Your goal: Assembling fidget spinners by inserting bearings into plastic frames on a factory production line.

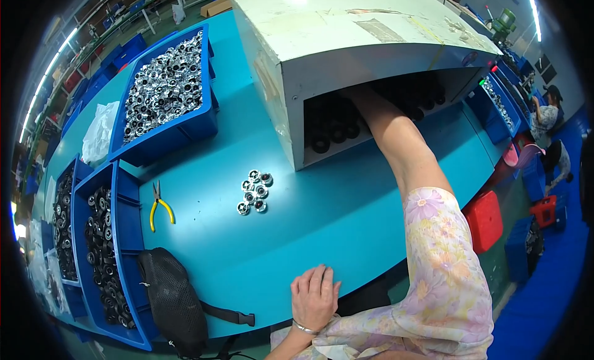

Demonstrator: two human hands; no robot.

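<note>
My left hand lies on the near edge of the turquoise table, its fingers stretched out flat and nothing in them. My right forearm reaches into the open front of a white box. Inside that dark space the right hand is hidden, so its fingers and anything they hold do not show. Black round parts sit in rows on the box floor, on both sides of the arm. Left of the box, a small cluster of silver parts with dark centres rests on the table.
A blue bin full of silver parts stands at the far left. Nearer, another blue bin holds black parts. Yellow-handled pliers and a black mesh bag with a strap lie beside it. A red stool stands right of the table; people work beyond.
</note>
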